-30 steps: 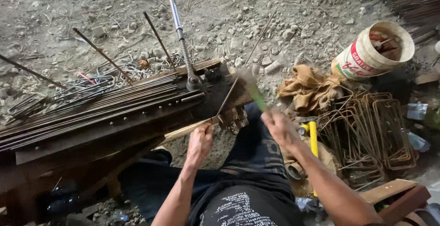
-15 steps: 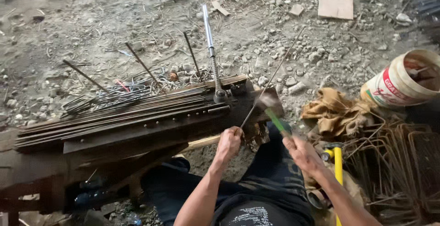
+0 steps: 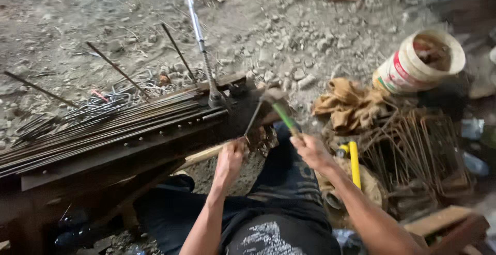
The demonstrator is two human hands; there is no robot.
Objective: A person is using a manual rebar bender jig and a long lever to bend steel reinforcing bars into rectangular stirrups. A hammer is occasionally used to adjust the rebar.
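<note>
Bare ground (image 3: 103, 17) of grey dirt, grit and broken stone fills the upper part of the view, blurred toward the edges. A long, dark desk (image 3: 129, 154) of rough timber and steel runs in from the left edge, where it is cut off; its underside is lost in shadow. Along its top lies a bundle of thin, rusty steel rods (image 3: 103, 123), their left ends out of frame. A grey metal bending lever (image 3: 199, 38) stands up from the desk's right end. At right sits a heap of bent rod stirrups (image 3: 413, 146), square-cornered and brown with rust, partly hidden by blur. Above it lies a white plastic bucket (image 3: 413, 64) tipped on its side, and beside that a crumpled tan cloth (image 3: 351, 105). A yellow-handled tool (image 3: 354, 162) lies near the person's right forearm; its head cannot be made out.

The right hand (image 3: 309, 149) is clamped round the green handle of a hammer (image 3: 279, 107), whose dark head is smeared by motion just above the desk's right end. The left hand (image 3: 230, 159) is closed on a short bent rod (image 3: 254, 118) that rises from it to the desk edge, right under the hammer head; whether the head touches the rod cannot be told. A pale wooden stick (image 3: 201, 156) runs just beside the left hand.
</note>
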